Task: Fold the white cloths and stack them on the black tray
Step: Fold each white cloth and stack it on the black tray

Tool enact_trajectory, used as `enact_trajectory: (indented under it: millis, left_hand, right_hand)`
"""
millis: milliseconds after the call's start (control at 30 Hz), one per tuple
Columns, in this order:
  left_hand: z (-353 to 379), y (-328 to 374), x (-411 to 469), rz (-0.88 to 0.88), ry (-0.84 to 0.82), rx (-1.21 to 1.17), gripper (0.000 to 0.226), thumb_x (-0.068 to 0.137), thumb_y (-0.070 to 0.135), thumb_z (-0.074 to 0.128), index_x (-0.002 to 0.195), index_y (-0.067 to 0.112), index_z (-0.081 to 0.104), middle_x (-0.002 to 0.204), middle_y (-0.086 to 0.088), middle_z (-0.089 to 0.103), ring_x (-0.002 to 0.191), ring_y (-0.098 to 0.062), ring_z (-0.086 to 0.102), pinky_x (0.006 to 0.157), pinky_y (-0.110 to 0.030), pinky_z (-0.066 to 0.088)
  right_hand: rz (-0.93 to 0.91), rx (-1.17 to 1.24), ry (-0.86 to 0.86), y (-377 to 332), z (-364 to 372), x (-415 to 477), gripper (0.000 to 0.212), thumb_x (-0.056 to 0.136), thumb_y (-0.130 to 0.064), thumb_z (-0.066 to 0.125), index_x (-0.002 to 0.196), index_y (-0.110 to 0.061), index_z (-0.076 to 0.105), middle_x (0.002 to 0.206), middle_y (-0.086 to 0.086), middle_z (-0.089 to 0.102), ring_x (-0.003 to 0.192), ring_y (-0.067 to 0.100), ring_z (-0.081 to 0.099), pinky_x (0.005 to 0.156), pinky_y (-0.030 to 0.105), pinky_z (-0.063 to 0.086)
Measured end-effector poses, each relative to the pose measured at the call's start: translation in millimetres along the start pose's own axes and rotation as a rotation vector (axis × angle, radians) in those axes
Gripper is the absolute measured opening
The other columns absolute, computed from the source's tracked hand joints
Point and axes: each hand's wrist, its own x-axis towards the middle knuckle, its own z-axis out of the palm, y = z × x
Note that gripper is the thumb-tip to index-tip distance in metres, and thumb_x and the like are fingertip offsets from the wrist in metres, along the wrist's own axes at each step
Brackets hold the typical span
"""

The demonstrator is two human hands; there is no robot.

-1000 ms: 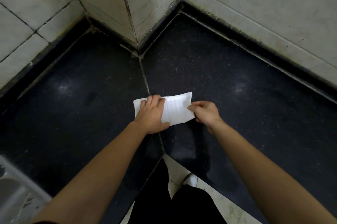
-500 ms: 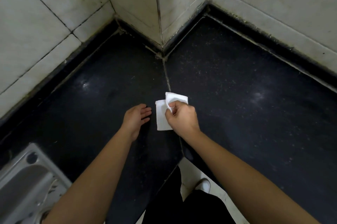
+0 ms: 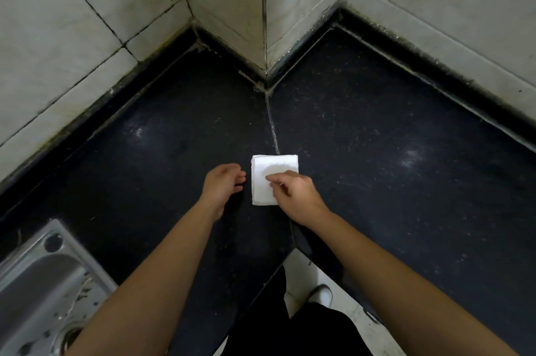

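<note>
A white cloth (image 3: 274,170), folded into a small square, lies flat on the black counter (image 3: 377,181) just in front of the seam. My right hand (image 3: 295,196) is over its lower right part, fingers curled, thumb and fingertips pinching the top layer. My left hand (image 3: 222,186) hovers just left of the cloth with loosely curled fingers, apart from it and holding nothing. No black tray is in view.
A steel sink (image 3: 37,283) sits at the lower left edge. Tiled walls (image 3: 232,7) with a jutting corner close off the back of the counter. The counter's front edge (image 3: 278,265) and the floor lie below my arms.
The long strip of cloth was folded over by my right hand into a square and laid flat. My left hand let go and moved off to the left.
</note>
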Motion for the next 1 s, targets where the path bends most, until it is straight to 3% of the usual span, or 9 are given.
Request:
enact_trajectory:
  millis: [133, 200, 300, 400, 567, 633, 733, 900, 1000]
  left_hand:
    - [6, -11, -8, 0.225, 0.045, 0.578, 0.027, 0.081, 0.039, 0.077, 0.091, 0.015, 0.068, 0.082, 0.003, 0.069, 0.078, -0.013, 0.065, 0.076, -0.031, 0.054]
    - [10, -16, -14, 0.26, 0.054, 0.659, 0.025, 0.077, 0.033, 0.081, 0.089, 0.015, 0.068, 0.079, 0.004, 0.067, 0.078, -0.014, 0.065, 0.073, -0.025, 0.049]
    - [11, -22, -16, 0.251, 0.069, 0.649, 0.022, 0.075, 0.023, 0.084, 0.088, 0.012, 0.07, 0.079, -0.002, 0.069, 0.078, -0.022, 0.069, 0.076, -0.032, 0.056]
    - [10, -25, -13, 0.219, 0.064, 0.614, 0.022, 0.073, 0.024, 0.086, 0.082, 0.017, 0.068, 0.078, -0.003, 0.07, 0.074, -0.022, 0.069, 0.076, -0.042, 0.06]
    - [9, -29, -13, 0.202, 0.078, 0.528, 0.022, 0.072, 0.021, 0.087, 0.079, 0.019, 0.066, 0.077, -0.003, 0.068, 0.076, -0.023, 0.07, 0.076, -0.044, 0.06]
    - [9, -30, -14, 0.199, 0.079, 0.52, 0.021, 0.073, 0.021, 0.086, 0.08, 0.019, 0.066, 0.078, -0.003, 0.068, 0.076, -0.022, 0.07, 0.076, -0.044, 0.06]
    - [8, -30, -16, 0.199, 0.07, 0.512, 0.021, 0.074, 0.022, 0.085, 0.083, 0.019, 0.066, 0.08, -0.003, 0.068, 0.077, -0.022, 0.07, 0.079, -0.043, 0.06]
    - [5, -33, -15, 0.143, 0.042, 0.416, 0.018, 0.076, 0.022, 0.082, 0.085, 0.021, 0.067, 0.084, -0.004, 0.069, 0.081, -0.022, 0.069, 0.083, -0.046, 0.059]
    - [3, -24, -20, 0.034, -0.02, 0.264, 0.028, 0.086, 0.016, 0.072, 0.111, 0.009, 0.064, 0.095, -0.008, 0.068, 0.084, -0.02, 0.066, 0.083, -0.042, 0.059]
  right_hand:
    - [-0.101, -0.35, 0.229, 31, -9, -9, 0.029, 0.094, -0.015, 0.061, 0.121, -0.008, 0.068, 0.103, 0.009, 0.061, 0.085, 0.028, 0.062, 0.066, 0.038, 0.057]
    - [-0.025, -0.501, 0.152, 33, -8, -9, 0.041, 0.099, -0.027, 0.054, 0.137, -0.01, 0.055, 0.105, 0.011, 0.055, 0.088, 0.028, 0.057, 0.067, 0.042, 0.056]
    - [0.049, -0.598, 0.003, 30, -6, -9, 0.052, 0.103, -0.034, 0.045, 0.15, -0.016, 0.035, 0.117, 0.012, 0.047, 0.099, 0.027, 0.05, 0.081, 0.045, 0.053]
    - [0.291, -0.21, 0.032, 19, -9, -3, 0.058, 0.098, -0.033, 0.055, 0.149, -0.018, 0.032, 0.129, 0.009, 0.047, 0.112, 0.027, 0.052, 0.09, 0.04, 0.049]
    - [0.713, 0.301, 0.079, 9, -21, 19, 0.051, 0.083, -0.027, 0.071, 0.132, -0.02, 0.058, 0.115, -0.002, 0.067, 0.108, 0.021, 0.064, 0.087, 0.029, 0.052]
    - [0.755, 0.429, 0.053, 9, -25, 25, 0.035, 0.08, -0.019, 0.071, 0.114, -0.022, 0.071, 0.115, 0.001, 0.071, 0.102, 0.02, 0.067, 0.09, 0.034, 0.056]
    - [0.789, 0.675, -0.033, 2, -34, 27, 0.015, 0.081, -0.006, 0.069, 0.089, -0.019, 0.071, 0.106, 0.008, 0.074, 0.097, 0.022, 0.07, 0.085, 0.036, 0.059]
    - [0.789, 0.788, -0.158, -8, -46, 29, 0.018, 0.085, -0.002, 0.066, 0.1, -0.012, 0.067, 0.11, 0.009, 0.072, 0.1, 0.024, 0.071, 0.081, 0.036, 0.059]
    - [0.757, 0.786, -0.183, -16, -54, 30, 0.017, 0.089, -0.004, 0.063, 0.103, -0.014, 0.066, 0.109, 0.006, 0.071, 0.098, 0.021, 0.07, 0.074, 0.032, 0.06]
